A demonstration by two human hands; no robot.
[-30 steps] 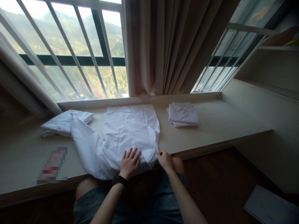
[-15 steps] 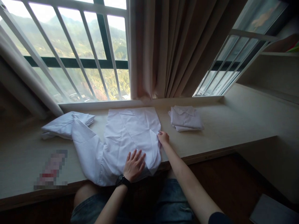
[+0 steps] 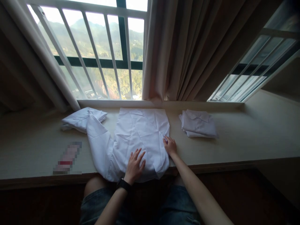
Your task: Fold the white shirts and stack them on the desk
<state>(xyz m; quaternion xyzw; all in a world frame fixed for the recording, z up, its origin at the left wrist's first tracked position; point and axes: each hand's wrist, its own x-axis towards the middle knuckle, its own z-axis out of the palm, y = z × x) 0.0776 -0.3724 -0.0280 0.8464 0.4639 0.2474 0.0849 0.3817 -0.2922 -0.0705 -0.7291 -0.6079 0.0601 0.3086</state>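
On the pale bench [image 3: 239,140] below the barred window [image 3: 98,62] lay a white shirt [image 3: 145,132], one sleeve [image 3: 99,139] reaching leftward. Over its near half was the left hand [image 3: 134,165], fingers spread, gripping nothing; at its right edge the right hand [image 3: 171,146] half curled, any grip unclear. Rightward lay a folded white stack [image 3: 199,124].

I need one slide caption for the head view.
Left hand and right hand on a white garment, folded garments at right.

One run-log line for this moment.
left hand: spread over white garment | right hand: at garment's right edge | folded white stack: on ledge, right of garment
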